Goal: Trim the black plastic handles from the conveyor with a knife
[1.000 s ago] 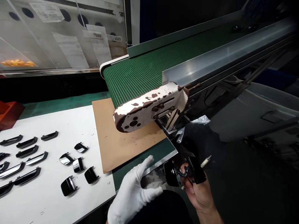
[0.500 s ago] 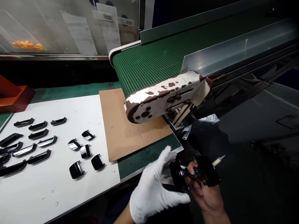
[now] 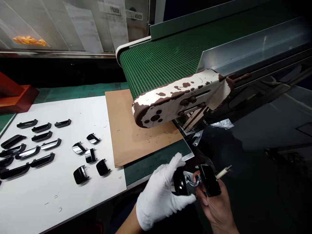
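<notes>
My left hand [image 3: 159,191], in a white glove, curves its fingers and thumb round the edges of a glossy black piece [image 3: 179,182]. Beside it, my bare right hand [image 3: 214,204] grips a second glossy black piece [image 3: 210,180]. A shiny curved connecting part [image 3: 193,181] spans the space between the two pieces. From behind the right hand's piece sticks out a slim pale tool [image 3: 223,172] with a thin tip; its other end is hidden. Both hands are in front of the bench edge, below the conveyor.
Several small black pieces [image 3: 90,156] and longer black trim pieces [image 3: 42,160] lie on the white sheet [image 3: 97,198]. Brown cardboard [image 3: 131,146] lies under the end of the green conveyor belt [image 3: 156,65]. An orange-red block [image 3: 19,99] stands at the left, and crumpled clear plastic [image 3: 223,124] lies below the conveyor.
The left glove's fingers have closed in on the left black piece. Both held pieces have turned a little, showing the shiny connecting part more plainly. The view has shifted slightly.
</notes>
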